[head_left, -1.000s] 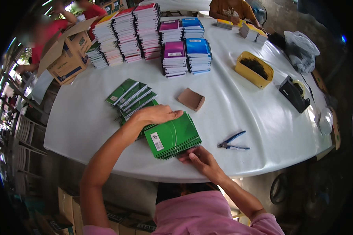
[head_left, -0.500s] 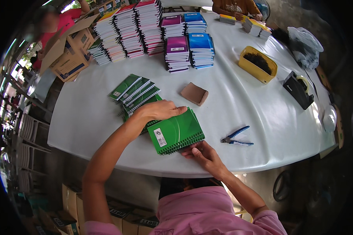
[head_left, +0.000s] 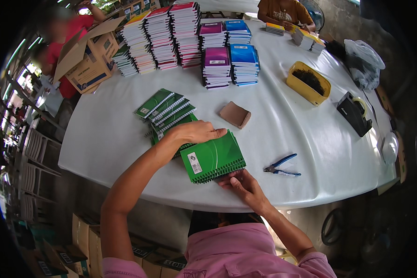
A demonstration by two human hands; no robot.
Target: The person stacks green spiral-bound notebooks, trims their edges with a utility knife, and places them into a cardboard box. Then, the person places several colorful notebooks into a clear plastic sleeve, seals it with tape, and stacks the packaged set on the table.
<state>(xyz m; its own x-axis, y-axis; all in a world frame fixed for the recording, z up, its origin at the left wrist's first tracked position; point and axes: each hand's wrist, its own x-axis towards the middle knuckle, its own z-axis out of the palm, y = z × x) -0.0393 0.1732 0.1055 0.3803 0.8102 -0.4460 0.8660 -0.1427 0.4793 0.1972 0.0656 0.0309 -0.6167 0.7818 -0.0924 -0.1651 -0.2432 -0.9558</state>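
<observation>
Bench and contents drift slightly right in view since the last frame, likely a head turn; both hands and what they hold keep nearly the same pose. Green spiral notebooks, stacked, lie between the hands near the front edge; cannot tell if they touch the bench. Left hand: thumb along the far edge, fingers mostly hidden, apparently gripping the stack. Right hand: fingers tucked at the coil's underside, thumb off the cover; closure cannot be told. From the right fingers, the stack lies leftward and away; this hand is nearer the black coil. Coil edge faces the person; long axis runs parallel to it, left to right, right end angled away. Fanned green notebooks lie beyond, leftward; blue-handled cutters rest apart, rightward
</observation>
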